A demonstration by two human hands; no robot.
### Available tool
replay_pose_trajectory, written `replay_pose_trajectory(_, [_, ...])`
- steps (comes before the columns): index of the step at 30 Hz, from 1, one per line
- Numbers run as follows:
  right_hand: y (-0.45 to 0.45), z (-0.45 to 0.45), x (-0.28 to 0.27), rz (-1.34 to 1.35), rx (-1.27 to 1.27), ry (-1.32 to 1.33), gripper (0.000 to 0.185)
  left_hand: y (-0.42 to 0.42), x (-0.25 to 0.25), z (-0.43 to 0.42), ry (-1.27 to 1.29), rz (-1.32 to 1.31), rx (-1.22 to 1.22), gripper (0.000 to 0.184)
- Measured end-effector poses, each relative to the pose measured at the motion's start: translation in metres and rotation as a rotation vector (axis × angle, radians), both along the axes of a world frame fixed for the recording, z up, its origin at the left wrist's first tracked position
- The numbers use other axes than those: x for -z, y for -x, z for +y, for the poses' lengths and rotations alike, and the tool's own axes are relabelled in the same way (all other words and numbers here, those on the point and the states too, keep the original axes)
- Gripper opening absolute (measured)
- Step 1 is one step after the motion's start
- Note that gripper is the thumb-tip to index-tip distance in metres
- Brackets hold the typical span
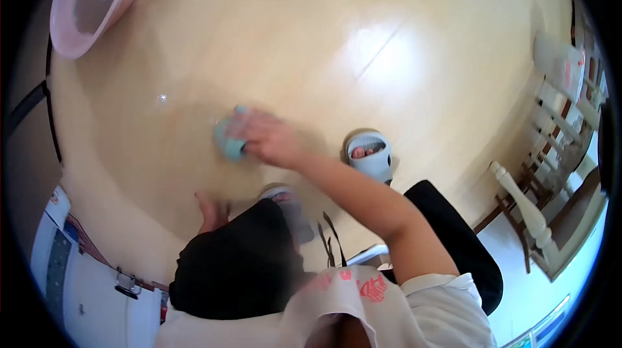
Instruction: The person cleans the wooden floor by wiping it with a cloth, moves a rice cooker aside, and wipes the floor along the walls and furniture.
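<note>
My right hand is closed on a light blue-green cloth, pressing it against the pale floor. Motion blurs the fingers and the cloth a little. The bare right arm crosses over from the right side of my body. My left hand hangs low beside my left knee, partly hidden by the dark trouser leg; the fingers that show are apart and nothing is seen in them.
A pink basin with greyish water stands at the upper left. Grey slippers are on my feet. To the right are a pale turned wooden leg and chair-like furniture. A white cabinet lies lower left. Small wet spots glint on the floor.
</note>
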State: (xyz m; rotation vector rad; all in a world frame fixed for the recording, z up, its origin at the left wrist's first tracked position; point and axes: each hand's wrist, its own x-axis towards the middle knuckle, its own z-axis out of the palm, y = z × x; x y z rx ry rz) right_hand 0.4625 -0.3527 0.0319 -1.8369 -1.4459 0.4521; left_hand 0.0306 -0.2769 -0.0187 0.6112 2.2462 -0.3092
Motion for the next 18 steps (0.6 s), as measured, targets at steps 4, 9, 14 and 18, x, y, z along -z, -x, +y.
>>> replay_pose_trajectory(4, [-0.098, -0.106, 0.001, 0.009, 0.649, 0.127, 0.03, -0.043, 0.01, 0.018, -0.019, 0.05, -0.101, 0.106])
replay_pose_trajectory(9, [-0.25, -0.223, 0.028, -0.109, 1.685, -0.089, 0.017, -0.072, 0.009, 0.024, -0.037, 0.083, -0.114, 0.103])
replay_pose_trajectory(14, [-0.084, -0.062, 0.019, 0.087, 0.688, -0.02, 0.019, -0.097, -0.001, 0.028, -0.05, 0.11, -0.093, 0.101])
replay_pose_trajectory(18, [0.024, -0.029, -0.009, 0.177, 0.058, -0.093, 0.03, -0.111, -0.007, 0.028, -0.077, 0.117, -0.097, 0.1])
